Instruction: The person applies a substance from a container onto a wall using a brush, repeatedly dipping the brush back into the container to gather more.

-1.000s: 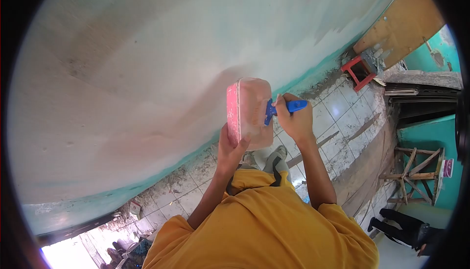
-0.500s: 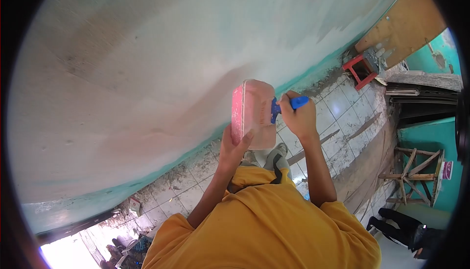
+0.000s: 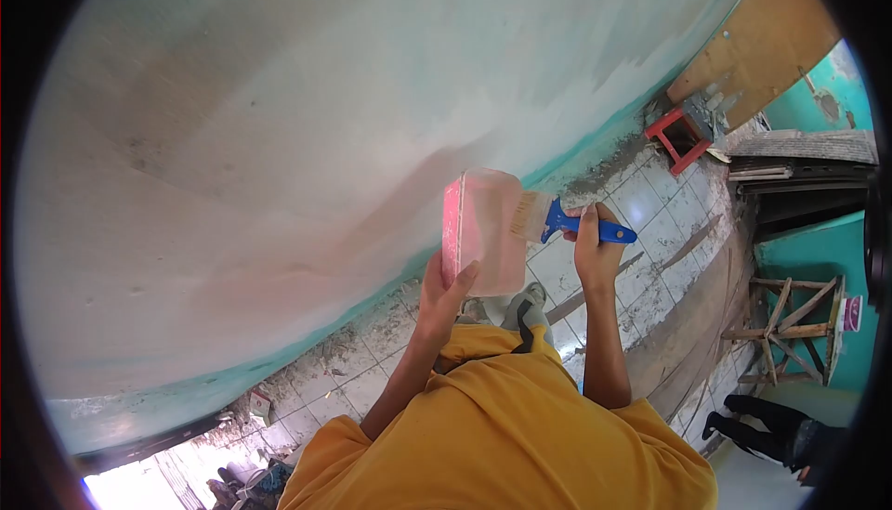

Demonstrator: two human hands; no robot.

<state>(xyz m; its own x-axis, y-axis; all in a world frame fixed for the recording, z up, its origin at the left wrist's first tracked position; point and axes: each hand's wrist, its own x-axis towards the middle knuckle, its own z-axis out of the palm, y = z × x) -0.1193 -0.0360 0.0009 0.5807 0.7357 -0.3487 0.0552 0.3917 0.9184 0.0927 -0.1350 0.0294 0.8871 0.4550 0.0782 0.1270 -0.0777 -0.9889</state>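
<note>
A pink, paint-smeared tub [image 3: 499,236] is held in front of the wall by my left hand [image 3: 444,298], its thumb over the near rim. My right hand [image 3: 595,245] is closed round the blue handle of a wide brush [image 3: 534,216]. The brush's pale bristles lie at the tub's right edge and point left. Behind the tub stands the wall [image 3: 279,138], coated in uneven whitish paint over green.
A red stool [image 3: 678,140] stands near the wall's far end. Stacked sheets [image 3: 804,162] and a wooden trestle [image 3: 790,332] are on the right. Another person's dark-clothed legs [image 3: 767,428] show at lower right. Debris litters the tiled floor [image 3: 641,199].
My right hand has drawn the brush rightward, and its bristles now show at the tub's edge. The tub sits slightly lower in view.
</note>
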